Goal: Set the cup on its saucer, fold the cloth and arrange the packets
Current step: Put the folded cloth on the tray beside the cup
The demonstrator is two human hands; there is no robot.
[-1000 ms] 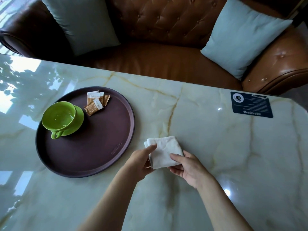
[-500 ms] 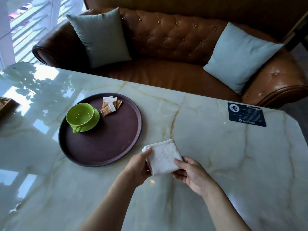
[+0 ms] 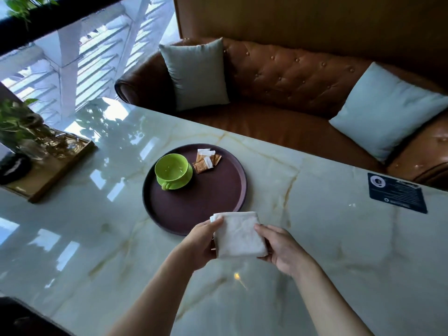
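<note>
A white cloth [image 3: 238, 235] folded into a small square is held between both hands, over the near edge of the round brown tray [image 3: 194, 209]. My left hand [image 3: 202, 241] grips its left side, thumb on top. My right hand [image 3: 282, 248] grips its right side with the fingers under it. A green cup [image 3: 171, 169] stands on its green saucer [image 3: 184, 181] in the back left of the tray, handle toward me. Several brown and white packets [image 3: 206, 161] lie overlapping right behind the cup.
The marble table [image 3: 327, 238] runs to a brown leather sofa [image 3: 291, 78] with two pale cushions. A wooden tray with a plant [image 3: 48, 163] sits at the far left. A dark card [image 3: 396, 192] lies at the right back edge.
The view has tilted up and pulled back, showing more of the sofa and window. The cloth, held in both hands, has moved left toward the tray's near rim.
</note>
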